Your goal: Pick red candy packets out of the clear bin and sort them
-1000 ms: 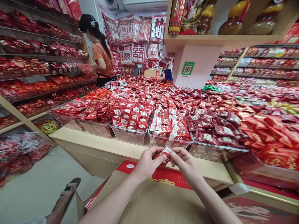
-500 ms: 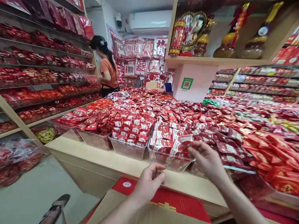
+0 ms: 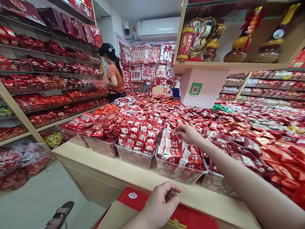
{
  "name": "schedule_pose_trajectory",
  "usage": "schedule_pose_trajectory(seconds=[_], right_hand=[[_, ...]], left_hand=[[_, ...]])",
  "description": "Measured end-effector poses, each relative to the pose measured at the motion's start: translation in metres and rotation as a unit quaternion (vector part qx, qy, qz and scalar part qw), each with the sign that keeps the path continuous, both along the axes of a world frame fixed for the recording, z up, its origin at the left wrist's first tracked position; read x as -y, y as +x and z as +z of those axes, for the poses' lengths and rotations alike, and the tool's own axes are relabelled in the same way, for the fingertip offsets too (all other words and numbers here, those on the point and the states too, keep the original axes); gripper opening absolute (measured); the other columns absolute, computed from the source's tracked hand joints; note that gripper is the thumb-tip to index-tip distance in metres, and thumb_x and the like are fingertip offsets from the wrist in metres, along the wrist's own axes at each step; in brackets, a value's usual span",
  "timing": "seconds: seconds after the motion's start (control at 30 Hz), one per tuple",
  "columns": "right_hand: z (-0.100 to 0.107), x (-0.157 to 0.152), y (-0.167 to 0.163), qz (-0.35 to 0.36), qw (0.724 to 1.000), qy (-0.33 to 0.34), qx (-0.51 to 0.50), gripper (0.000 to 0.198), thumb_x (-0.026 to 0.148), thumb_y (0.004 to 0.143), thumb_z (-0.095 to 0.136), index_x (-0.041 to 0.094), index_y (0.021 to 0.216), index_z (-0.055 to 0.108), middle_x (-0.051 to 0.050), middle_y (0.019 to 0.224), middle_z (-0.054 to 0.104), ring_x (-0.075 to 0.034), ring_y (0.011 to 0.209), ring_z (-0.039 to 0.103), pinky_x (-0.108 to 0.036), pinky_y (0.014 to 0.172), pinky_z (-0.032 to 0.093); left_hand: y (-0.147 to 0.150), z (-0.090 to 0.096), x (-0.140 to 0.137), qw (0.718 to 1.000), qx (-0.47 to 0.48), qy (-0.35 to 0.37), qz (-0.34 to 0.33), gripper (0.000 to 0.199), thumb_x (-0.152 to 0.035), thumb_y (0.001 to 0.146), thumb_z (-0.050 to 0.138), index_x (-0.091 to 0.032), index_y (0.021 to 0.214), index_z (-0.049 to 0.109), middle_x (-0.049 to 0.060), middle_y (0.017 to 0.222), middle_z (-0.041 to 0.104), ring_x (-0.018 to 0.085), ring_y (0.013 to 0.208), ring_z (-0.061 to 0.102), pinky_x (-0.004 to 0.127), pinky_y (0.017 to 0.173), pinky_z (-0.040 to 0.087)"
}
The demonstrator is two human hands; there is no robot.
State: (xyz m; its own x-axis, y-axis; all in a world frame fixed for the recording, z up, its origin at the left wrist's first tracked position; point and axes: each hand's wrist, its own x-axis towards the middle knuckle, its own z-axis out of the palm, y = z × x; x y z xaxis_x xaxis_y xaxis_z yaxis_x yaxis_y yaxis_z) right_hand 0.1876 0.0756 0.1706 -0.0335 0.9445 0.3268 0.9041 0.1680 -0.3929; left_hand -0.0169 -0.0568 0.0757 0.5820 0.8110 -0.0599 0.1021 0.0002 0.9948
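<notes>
My right hand (image 3: 190, 134) reaches over a clear plastic bin (image 3: 179, 173) of red-and-white packets with printed cartoon figures. Its thumb and fingertips pinch a small red-and-white packet (image 3: 173, 135) at the back left of that bin; the fingers partly cover it. Lower down, in front of the counter, my left hand (image 3: 164, 200) hangs with its fingers loosely curled in, and nothing shows in them. Just left of the bin stands another clear bin (image 3: 134, 159) full of red packets, packed in rows.
Below the counter edge (image 3: 100, 168) sits a red and brown cardboard box (image 3: 130, 198). Heaps of red packets spread behind the bins. A cabinet (image 3: 228, 65) with gourd ornaments overhangs at right. At the left shelves stands a person in an orange top (image 3: 116, 79).
My right hand has moved from the bin's front right to its back left, with a packet in its fingers. The view has shifted, and my left hand remains curled before the counter.
</notes>
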Motion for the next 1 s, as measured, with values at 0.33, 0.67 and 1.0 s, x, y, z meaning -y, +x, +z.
schedule_pose_trajectory(seconds=[0.33,0.67,1.0], right_hand=[[0.005,0.011,-0.001,-0.025,0.998,0.042,0.049,0.026,0.022,0.076,0.048,0.014,0.097,0.061,-0.013,0.103,0.058,-0.021,0.09,0.055,-0.031,0.08,0.041],[-0.041,0.247,0.009,0.15,0.98,-0.126,-0.046,0.046,0.044,0.07,0.057,0.028,0.113,0.051,-0.006,0.109,0.06,-0.022,0.092,0.059,-0.029,0.072,0.051],[-0.11,0.325,-0.001,0.105,0.962,0.039,0.249,0.037,0.021,0.081,0.034,0.012,0.11,0.055,-0.013,0.108,0.062,-0.024,0.097,0.058,-0.036,0.078,0.049]], left_hand=[[0.0,-0.006,0.002,0.997,-0.049,0.065,-0.015,0.022,-0.024,0.073,0.048,-0.012,0.09,0.057,0.003,0.073,0.055,0.01,0.067,0.047,0.022,0.063,0.039],[-0.048,0.086,0.041,0.909,-0.152,0.238,-0.308,0.023,-0.028,0.078,0.05,-0.014,0.091,0.063,0.002,0.084,0.062,0.009,0.074,0.055,0.015,0.068,0.039],[-0.145,-0.016,0.084,0.813,-0.485,0.281,-0.159,0.047,-0.013,0.081,0.031,-0.009,0.128,0.034,0.01,0.124,0.046,0.019,0.113,0.041,0.034,0.095,0.032]])
